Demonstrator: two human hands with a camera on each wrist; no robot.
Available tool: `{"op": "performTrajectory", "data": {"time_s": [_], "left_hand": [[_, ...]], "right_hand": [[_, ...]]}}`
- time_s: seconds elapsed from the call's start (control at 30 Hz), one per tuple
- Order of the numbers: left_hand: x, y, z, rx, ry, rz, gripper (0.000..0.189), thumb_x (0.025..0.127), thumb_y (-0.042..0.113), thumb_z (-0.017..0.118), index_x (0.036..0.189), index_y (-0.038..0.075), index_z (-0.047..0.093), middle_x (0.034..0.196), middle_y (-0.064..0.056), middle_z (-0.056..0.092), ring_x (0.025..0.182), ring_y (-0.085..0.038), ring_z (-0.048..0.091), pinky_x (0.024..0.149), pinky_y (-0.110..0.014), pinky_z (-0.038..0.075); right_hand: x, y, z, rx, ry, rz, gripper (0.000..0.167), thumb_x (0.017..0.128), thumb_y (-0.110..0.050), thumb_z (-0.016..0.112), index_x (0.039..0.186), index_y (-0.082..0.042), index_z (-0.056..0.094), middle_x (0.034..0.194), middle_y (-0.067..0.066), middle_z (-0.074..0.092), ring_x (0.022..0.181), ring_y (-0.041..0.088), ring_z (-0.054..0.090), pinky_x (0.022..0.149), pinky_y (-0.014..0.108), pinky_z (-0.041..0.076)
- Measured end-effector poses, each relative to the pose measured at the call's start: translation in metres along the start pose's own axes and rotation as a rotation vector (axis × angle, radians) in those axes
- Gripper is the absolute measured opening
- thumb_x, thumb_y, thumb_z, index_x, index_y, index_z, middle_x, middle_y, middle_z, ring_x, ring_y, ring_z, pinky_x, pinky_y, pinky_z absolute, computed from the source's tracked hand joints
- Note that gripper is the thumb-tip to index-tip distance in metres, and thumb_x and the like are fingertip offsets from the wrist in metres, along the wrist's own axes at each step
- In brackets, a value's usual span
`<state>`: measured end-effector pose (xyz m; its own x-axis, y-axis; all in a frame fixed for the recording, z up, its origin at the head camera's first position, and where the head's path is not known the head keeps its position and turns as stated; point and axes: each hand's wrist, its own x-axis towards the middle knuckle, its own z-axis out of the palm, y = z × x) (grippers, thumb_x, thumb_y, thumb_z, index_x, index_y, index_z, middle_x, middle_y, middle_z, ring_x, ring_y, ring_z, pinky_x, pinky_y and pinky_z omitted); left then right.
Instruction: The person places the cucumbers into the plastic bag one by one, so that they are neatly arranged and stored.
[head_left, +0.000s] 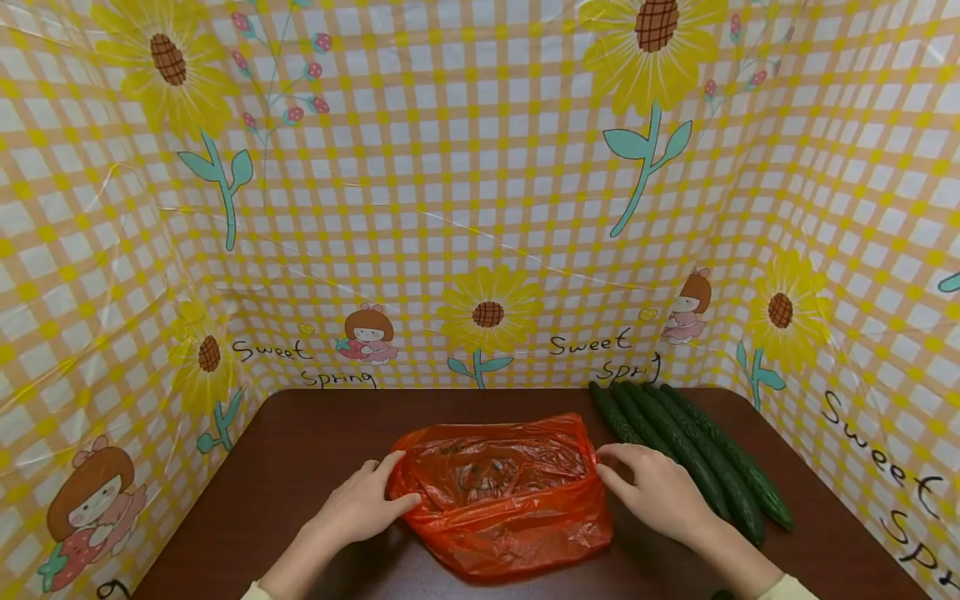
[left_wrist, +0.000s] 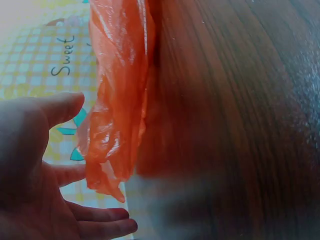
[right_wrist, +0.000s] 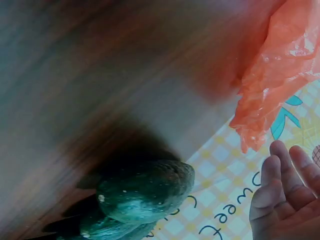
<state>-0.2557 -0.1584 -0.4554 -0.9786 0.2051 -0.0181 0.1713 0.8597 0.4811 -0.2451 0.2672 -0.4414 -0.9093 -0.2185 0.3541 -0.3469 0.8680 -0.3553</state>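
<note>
A red plastic bag (head_left: 525, 533) sits mid-desk (head_left: 315, 442), apart from the far edge, its mouth gaping upward. The left hand (head_left: 363, 500) touches its left side, fingers wide and loose; the right hand (head_left: 660, 487) is at its right side, fingers loosely extended. Cucumbers (head_left: 701, 454) reach the far edge near its right corner. Only the right wrist view shows their blunt ends close up; it cuts off the bag. The head view crops the desk's near edge.

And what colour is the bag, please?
The bag is orange-red, showing best in the head view.
</note>
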Motion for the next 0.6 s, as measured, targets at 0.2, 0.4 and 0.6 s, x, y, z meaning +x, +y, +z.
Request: {"op": "performTrajectory", "data": {"time_s": [0.2, 0.4, 0.6], "left_hand": [[0.002, 0.0, 0.005, 0.0, -0.053, -0.02, 0.074, 0.09, 0.057, 0.067, 0.152, 0.024, 0.046, 0.149, -0.028, 0.045, 0.137, -0.048, 0.044, 0.1, -0.077, 0.033], [0.004, -0.002, 0.009, -0.001, -0.081, -0.031, 0.068, 0.091, 0.055, 0.067, 0.149, 0.025, 0.05, 0.154, -0.024, 0.042, 0.145, -0.044, 0.033, 0.102, -0.083, 0.018], [0.007, -0.006, 0.015, -0.003, -0.067, -0.015, 0.068, 0.089, 0.053, 0.069, 0.145, 0.018, 0.055, 0.153, -0.024, 0.042, 0.144, -0.044, 0.034, 0.104, -0.08, 0.022]], "right_hand": [[-0.004, 0.005, -0.002, 0.034, 0.007, 0.067, 0.027, 0.099, -0.04, 0.065, 0.116, -0.022, 0.074, 0.103, -0.008, 0.074, 0.077, 0.005, 0.063, 0.06, 0.029, 0.049], [-0.007, 0.01, -0.004, 0.164, -0.008, 0.142, 0.03, 0.1, -0.045, 0.06, 0.113, -0.023, 0.074, 0.095, -0.007, 0.074, 0.068, 0.005, 0.059, 0.057, 0.025, 0.045], [-0.009, 0.012, -0.006, 0.272, -0.015, 0.184, 0.032, 0.101, -0.045, 0.058, 0.113, -0.02, 0.074, 0.102, 0.002, 0.076, 0.067, 0.013, 0.062, 0.058, 0.026, 0.047]]}}
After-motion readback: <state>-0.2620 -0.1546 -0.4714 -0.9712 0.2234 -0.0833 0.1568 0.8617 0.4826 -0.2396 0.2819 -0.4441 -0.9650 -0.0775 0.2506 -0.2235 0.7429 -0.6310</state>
